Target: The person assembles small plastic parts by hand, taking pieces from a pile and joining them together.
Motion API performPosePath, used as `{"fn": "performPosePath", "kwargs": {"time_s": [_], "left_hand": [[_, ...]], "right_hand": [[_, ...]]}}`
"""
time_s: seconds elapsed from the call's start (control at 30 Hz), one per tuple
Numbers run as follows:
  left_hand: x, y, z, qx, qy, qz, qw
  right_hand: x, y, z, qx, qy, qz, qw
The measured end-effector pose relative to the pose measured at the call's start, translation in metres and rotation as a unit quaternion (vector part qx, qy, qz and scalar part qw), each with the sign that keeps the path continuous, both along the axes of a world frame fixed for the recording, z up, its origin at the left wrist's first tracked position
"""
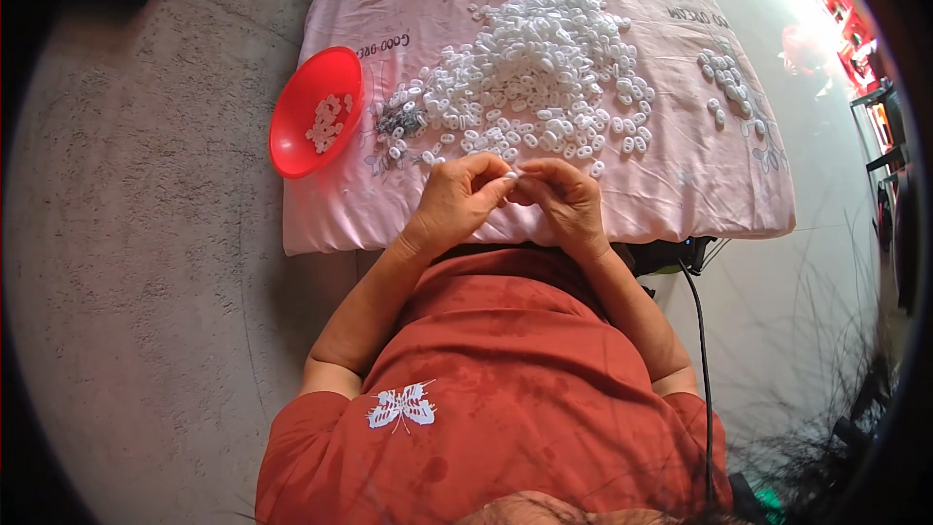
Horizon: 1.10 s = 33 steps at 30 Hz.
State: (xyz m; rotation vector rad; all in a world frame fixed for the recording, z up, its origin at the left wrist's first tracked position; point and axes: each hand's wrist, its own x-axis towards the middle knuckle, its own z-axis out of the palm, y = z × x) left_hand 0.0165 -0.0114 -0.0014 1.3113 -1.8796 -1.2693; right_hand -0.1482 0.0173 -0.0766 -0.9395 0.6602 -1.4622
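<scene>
Both my hands meet at the near edge of a cloth-covered table. My left hand (459,196) is closed, with thumb and forefinger pinching a small white plastic piece (511,175). The fingertips of my right hand (564,196) close on the same piece from the other side. Fingers hide most of it. Just beyond lies a big heap of white oval plastic pieces (544,58), many showing two holes. A little mound of small grey parts (398,122) sits at the heap's left side; their kind is too small to make out.
A red bowl (290,102) with several white pieces inside stands at the table's left edge. More white pieces (727,83) lie apart on the right of the pink cloth (671,175). A black cable (702,331) hangs down beside my right arm.
</scene>
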Motion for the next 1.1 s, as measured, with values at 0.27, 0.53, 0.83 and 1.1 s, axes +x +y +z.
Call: {"fn": "performPosePath", "kwargs": {"time_s": [0.27, 0.53, 0.83, 1.1], "left_hand": [[0.107, -0.074, 0.010, -0.132, 0.010, 0.285, 0.949], [0.150, -0.094, 0.008, -0.360, -0.222, 0.333, 0.843], [0.042, -0.045, -0.023, -0.234, -0.184, 0.039, 0.954], [0.034, -0.042, -0.028, -0.233, -0.208, -0.003, 0.950]], "right_hand": [[-0.004, -0.001, -0.002, 0.026, -0.011, 0.006, 1.000], [-0.003, -0.003, -0.001, 0.031, -0.010, -0.001, 0.999], [0.000, -0.004, -0.001, 0.016, -0.027, -0.100, 0.994], [0.000, -0.005, -0.003, 0.016, -0.023, -0.100, 0.995]]}}
